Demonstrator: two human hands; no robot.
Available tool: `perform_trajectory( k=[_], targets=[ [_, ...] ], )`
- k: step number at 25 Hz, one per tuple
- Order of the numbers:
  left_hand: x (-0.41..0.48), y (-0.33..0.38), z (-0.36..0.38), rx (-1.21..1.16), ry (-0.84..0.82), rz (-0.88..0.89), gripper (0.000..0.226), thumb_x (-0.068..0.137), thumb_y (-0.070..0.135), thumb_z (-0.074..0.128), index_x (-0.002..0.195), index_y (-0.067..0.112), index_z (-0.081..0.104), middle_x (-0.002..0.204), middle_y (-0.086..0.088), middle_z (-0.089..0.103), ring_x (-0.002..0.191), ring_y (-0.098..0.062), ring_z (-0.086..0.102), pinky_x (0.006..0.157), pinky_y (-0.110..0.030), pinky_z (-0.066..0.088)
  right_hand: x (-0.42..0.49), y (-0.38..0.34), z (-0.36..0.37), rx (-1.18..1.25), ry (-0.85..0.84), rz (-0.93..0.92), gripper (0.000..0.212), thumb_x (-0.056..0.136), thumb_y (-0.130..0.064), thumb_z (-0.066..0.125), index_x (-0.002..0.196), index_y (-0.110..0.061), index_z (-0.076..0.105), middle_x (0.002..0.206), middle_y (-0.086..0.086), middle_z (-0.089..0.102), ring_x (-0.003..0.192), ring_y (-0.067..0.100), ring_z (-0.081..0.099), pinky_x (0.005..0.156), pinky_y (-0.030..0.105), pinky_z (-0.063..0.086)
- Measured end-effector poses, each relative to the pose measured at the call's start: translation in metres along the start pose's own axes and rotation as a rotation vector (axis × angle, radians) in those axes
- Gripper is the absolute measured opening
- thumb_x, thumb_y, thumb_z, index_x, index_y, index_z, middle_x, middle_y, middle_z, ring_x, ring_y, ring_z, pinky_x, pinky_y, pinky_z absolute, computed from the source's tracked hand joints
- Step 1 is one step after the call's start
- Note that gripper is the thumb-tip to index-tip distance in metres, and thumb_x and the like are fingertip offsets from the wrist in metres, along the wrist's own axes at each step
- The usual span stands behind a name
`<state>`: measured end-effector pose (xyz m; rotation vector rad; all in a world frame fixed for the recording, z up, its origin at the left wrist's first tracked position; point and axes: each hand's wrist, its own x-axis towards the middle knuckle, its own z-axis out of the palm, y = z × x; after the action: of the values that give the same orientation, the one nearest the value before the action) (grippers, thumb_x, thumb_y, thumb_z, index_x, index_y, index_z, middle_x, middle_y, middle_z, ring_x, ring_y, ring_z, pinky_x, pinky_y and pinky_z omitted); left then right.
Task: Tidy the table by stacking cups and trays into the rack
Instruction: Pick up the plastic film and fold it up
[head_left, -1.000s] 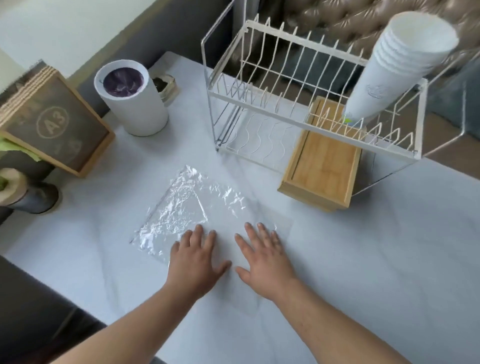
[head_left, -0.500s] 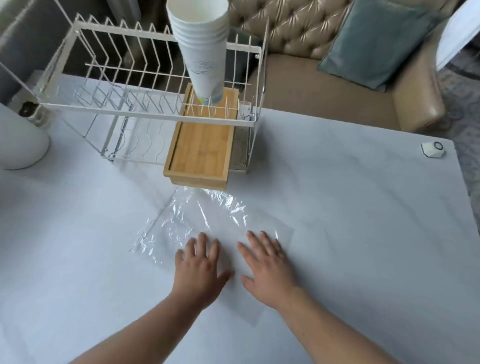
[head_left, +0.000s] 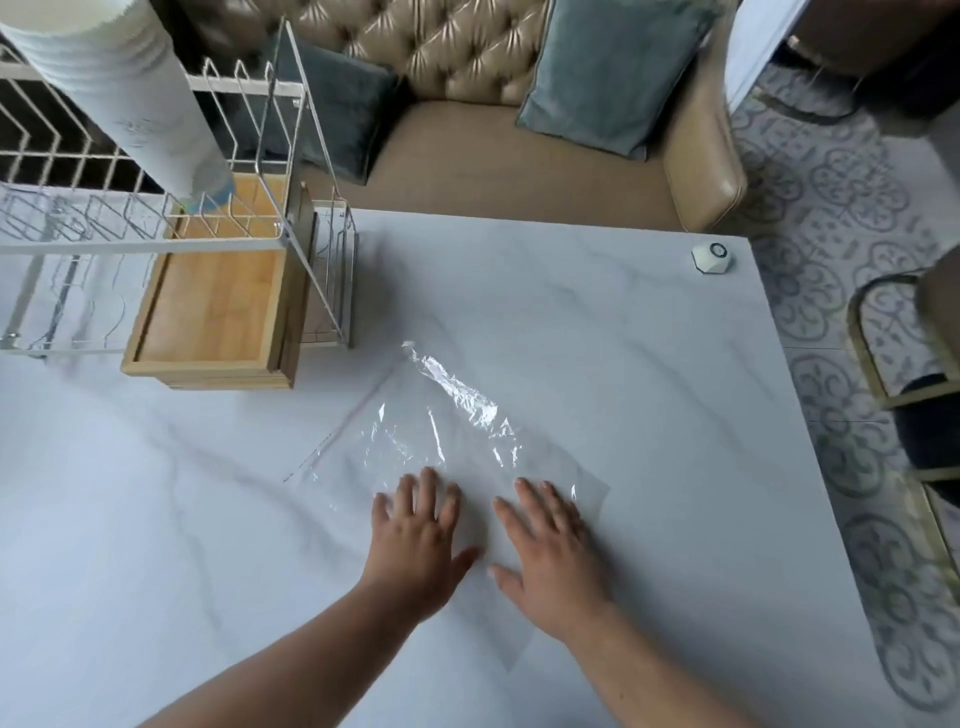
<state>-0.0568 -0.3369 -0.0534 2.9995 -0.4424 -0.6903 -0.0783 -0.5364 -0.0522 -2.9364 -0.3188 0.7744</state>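
A white wire rack (head_left: 291, 244) stands at the table's far left. A stack of white paper cups (head_left: 130, 98) stands on its upper tier. Stacked wooden trays (head_left: 213, 317) sit on its lower level, sticking out toward me. My left hand (head_left: 418, 540) and my right hand (head_left: 553, 540) lie flat, fingers spread, side by side on a clear plastic bag (head_left: 447, 431) spread on the white marble table (head_left: 649, 389). Neither hand holds anything.
A small white hexagonal device (head_left: 712, 256) sits at the table's far right corner. A tan tufted sofa (head_left: 519, 156) with teal cushions lies beyond the far edge. A chair with a gold frame (head_left: 883, 374) stands to the right on patterned floor.
My view has swung to the right, so the rack now sits at the left edge and the sofa and floor show. Both hands stay flat on the plastic bag.
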Motion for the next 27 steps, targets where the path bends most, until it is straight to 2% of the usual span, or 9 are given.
perform_trajectory(
  k=[3,7,13,16,18,19,21,23,27],
  targets=[
    [0.008,0.018,-0.001,0.009,0.004,0.045,0.085,0.085,0.072,0.061,0.145,0.013,0.058,0.154,-0.022,0.05,0.133,-0.048,0.052,0.101,-0.062,0.045,-0.008,0.018,0.0,-0.003,-0.035,0.035,0.079,0.092,-0.065,0.047,0.163,-0.035,0.027,0.175,0.001,0.013,0.161,0.03,0.01,0.127,0.049,0.02],
    [0.021,0.022,-0.003,0.006,0.021,0.149,0.083,0.082,0.07,0.068,0.144,0.015,0.061,0.156,-0.021,0.05,0.137,-0.046,0.052,0.107,-0.062,0.044,0.005,0.032,-0.027,0.052,0.038,0.112,0.061,0.09,-0.063,0.052,0.138,-0.025,0.055,0.14,0.005,0.055,0.128,0.033,0.051,0.103,0.043,0.048],
    [0.041,0.012,0.0,0.036,-0.063,0.277,0.087,0.094,0.067,0.054,0.165,0.034,0.016,0.177,-0.002,-0.005,0.162,-0.026,-0.005,0.126,-0.061,0.0,0.044,0.075,-0.057,0.455,0.037,0.538,0.075,0.087,-0.045,0.073,0.149,-0.016,0.041,0.136,0.01,0.056,0.12,0.034,0.058,0.084,0.036,0.052],
    [0.04,0.01,-0.004,0.022,-0.048,0.177,0.102,0.087,0.072,0.06,0.166,0.033,0.009,0.175,-0.002,-0.012,0.162,-0.027,-0.007,0.126,-0.058,-0.004,0.043,0.086,-0.048,0.651,-0.018,0.621,0.042,0.09,-0.027,0.07,0.128,-0.02,0.056,0.101,0.0,0.06,0.084,0.025,0.061,0.059,0.026,0.043],
    [0.029,0.011,-0.005,-0.038,0.004,-0.07,0.13,0.071,0.084,0.066,0.167,0.02,0.005,0.176,-0.007,-0.005,0.161,-0.033,0.005,0.127,-0.055,0.007,0.036,0.09,-0.041,0.724,-0.042,0.615,0.011,0.087,-0.018,0.068,0.085,-0.022,0.058,0.077,-0.002,0.057,0.07,0.023,0.054,0.06,0.03,0.043],
    [0.023,0.012,-0.006,-0.095,0.04,-0.197,0.142,0.061,0.086,0.071,0.167,0.012,0.01,0.175,-0.012,0.009,0.157,-0.037,0.02,0.124,-0.053,0.022,0.032,0.092,-0.037,0.782,-0.078,0.598,0.023,0.087,-0.017,0.067,0.073,-0.02,0.049,0.067,0.002,0.053,0.064,0.023,0.047,0.06,0.032,0.038],
    [0.016,0.014,-0.01,-0.244,0.058,-0.377,0.15,0.049,0.081,0.084,0.161,0.002,0.024,0.156,-0.019,0.039,0.132,-0.04,0.052,0.103,-0.048,0.048,0.02,0.094,-0.036,0.999,-0.108,0.557,0.022,0.09,-0.012,0.066,0.076,-0.018,0.05,0.061,0.008,0.047,0.054,0.02,0.041,0.058,0.031,0.035],
    [0.018,0.017,-0.013,-0.418,0.029,-0.475,0.138,0.051,0.068,0.093,0.153,0.001,0.029,0.137,-0.02,0.046,0.109,-0.043,0.066,0.089,-0.048,0.056,0.009,0.1,-0.037,1.258,-0.127,0.551,0.014,0.094,0.0,0.062,0.087,-0.012,0.063,0.059,0.005,0.047,0.044,0.015,0.045,0.054,0.027,0.042],
    [0.03,0.014,-0.024,-0.64,-0.034,-0.585,0.092,0.071,0.045,0.093,0.138,0.01,0.042,0.125,-0.019,0.061,0.108,-0.042,0.066,0.086,-0.043,0.052,-0.012,0.113,-0.05,1.491,-0.134,0.532,0.024,0.096,0.006,0.058,0.094,-0.012,0.074,0.052,-0.003,0.051,0.047,0.011,0.057,0.064,0.031,0.057]
  ],
)
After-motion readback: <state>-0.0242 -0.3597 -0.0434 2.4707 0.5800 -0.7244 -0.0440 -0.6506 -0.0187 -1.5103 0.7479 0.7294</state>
